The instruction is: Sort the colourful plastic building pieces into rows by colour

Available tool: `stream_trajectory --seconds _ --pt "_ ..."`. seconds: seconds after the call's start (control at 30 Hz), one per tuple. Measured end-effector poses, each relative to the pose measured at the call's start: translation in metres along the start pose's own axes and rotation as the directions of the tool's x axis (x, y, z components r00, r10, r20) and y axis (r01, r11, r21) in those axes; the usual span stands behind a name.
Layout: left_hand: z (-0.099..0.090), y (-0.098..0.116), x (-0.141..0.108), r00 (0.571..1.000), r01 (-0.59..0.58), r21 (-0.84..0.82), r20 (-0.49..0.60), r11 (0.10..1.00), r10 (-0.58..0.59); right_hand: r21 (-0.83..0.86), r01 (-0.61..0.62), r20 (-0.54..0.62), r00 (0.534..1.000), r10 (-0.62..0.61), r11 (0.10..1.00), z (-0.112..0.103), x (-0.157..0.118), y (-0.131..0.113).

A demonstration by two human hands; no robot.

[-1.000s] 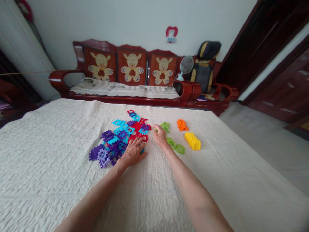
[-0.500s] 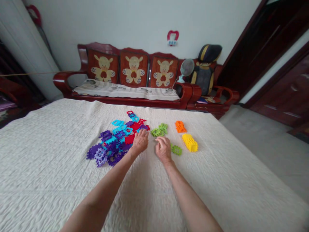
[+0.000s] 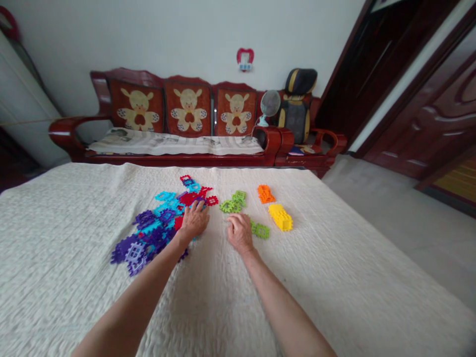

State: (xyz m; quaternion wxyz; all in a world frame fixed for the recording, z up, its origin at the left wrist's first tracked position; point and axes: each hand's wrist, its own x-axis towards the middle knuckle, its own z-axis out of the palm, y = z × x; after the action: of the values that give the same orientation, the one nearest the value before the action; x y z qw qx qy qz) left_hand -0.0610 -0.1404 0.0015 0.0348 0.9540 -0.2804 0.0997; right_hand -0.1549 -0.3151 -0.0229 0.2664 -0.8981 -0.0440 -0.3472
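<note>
My left hand [image 3: 195,218] rests, fingers apart, on the right edge of a pile of notched plastic building pieces, touching the red pieces [image 3: 189,198] there. Light blue pieces [image 3: 163,196] and dark purple pieces [image 3: 124,249] make up the rest of the pile, partly behind my left forearm. My right hand [image 3: 239,233] is curled closed just above the cloth; whatever is between its fingers is hidden. Right beside it lie joined green pieces [image 3: 262,230], partly covered by that hand. Farther back sits another green cluster [image 3: 233,202].
A yellow block of joined pieces [image 3: 280,218] and an orange stack [image 3: 266,194] lie to the right. Everything rests on a cream quilted cloth [image 3: 334,277]. Beyond its far edge stand a wooden sofa [image 3: 167,157] with bear cushions and a small fan [image 3: 270,103].
The view has turned to the right, so everything appears farther left. My left hand has spread its fingers over the red pieces. My right hand stays curled near the green pieces.
</note>
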Motion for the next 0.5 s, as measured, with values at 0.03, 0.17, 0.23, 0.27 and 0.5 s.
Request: stream_trajectory --seconds 0.03,0.17,0.23,0.27,0.5 --pt "-0.001 -0.002 -0.001 1.000 0.012 0.006 0.008 1.000 -0.012 0.000 0.001 -0.002 1.000 -0.001 1.000 0.000 0.000 0.000" --pt "-0.005 -0.005 -0.006 0.994 0.089 0.041 0.052 0.995 -0.091 0.009 0.016 -0.013 1.000 -0.016 1.000 0.000 0.000 0.000" --pt "-0.010 -0.003 -0.010 0.988 0.138 0.059 0.060 0.989 -0.142 0.015 0.016 -0.020 1.000 -0.016 1.000 0.001 0.000 0.000" --pt "-0.012 -0.002 -0.011 0.985 0.161 0.062 0.058 0.985 -0.165 0.017 0.013 -0.021 1.000 -0.013 1.000 0.001 0.000 0.000" --pt "-0.004 0.027 0.001 0.992 0.058 -0.181 -0.102 0.982 -0.077 0.024 0.009 -0.020 1.000 -0.009 1.000 0.001 0.000 0.000"
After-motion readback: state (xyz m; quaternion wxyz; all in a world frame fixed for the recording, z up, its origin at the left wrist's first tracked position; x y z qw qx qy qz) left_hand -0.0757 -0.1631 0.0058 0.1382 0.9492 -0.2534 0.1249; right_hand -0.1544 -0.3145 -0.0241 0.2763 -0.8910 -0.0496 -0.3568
